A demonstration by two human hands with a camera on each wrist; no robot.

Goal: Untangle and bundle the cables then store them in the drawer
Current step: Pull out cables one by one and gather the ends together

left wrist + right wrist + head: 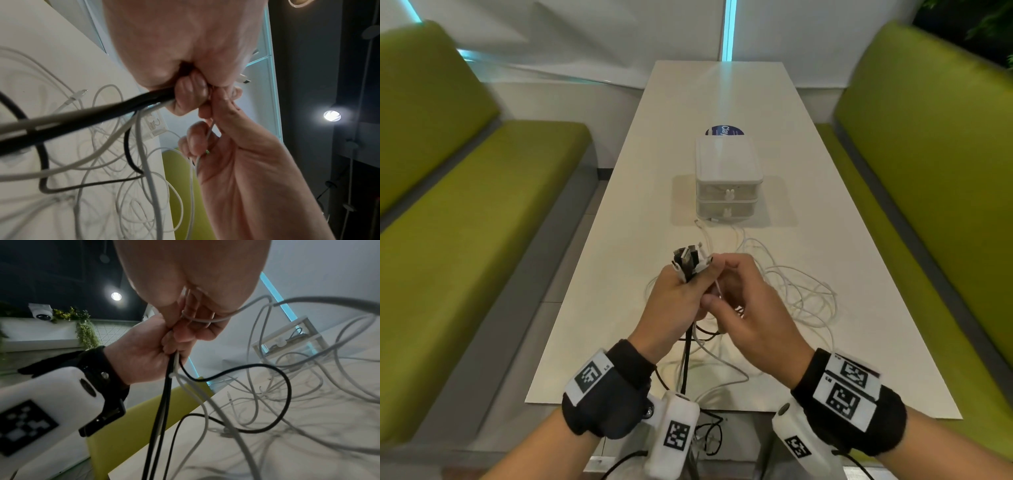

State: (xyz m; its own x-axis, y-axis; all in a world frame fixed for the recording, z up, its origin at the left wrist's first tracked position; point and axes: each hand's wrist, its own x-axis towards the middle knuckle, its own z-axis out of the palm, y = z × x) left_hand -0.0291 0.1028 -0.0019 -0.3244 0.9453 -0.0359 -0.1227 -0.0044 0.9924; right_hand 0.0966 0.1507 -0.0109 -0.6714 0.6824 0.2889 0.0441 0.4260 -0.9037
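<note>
My left hand [681, 291] grips a bunch of black and white cables [690, 262] in its fist, their plugs sticking up above the knuckles. The same bundle [82, 120] runs down from the fist [185, 91] in the left wrist view. My right hand [736, 301] sits right beside it and pinches a thin white cable [209, 131] between its fingers. In the right wrist view that white cable [205, 319] loops across my right fingers [195, 318]. Loose white cables [801, 291] lie tangled on the table [619, 274]. A small white drawer unit [727, 178] stands beyond, both drawers closed.
Green bench seats [465, 222] flank the long table on both sides. A blue round sticker [724, 131] lies behind the drawer unit. Black cables [709, 438] hang over the table's near edge.
</note>
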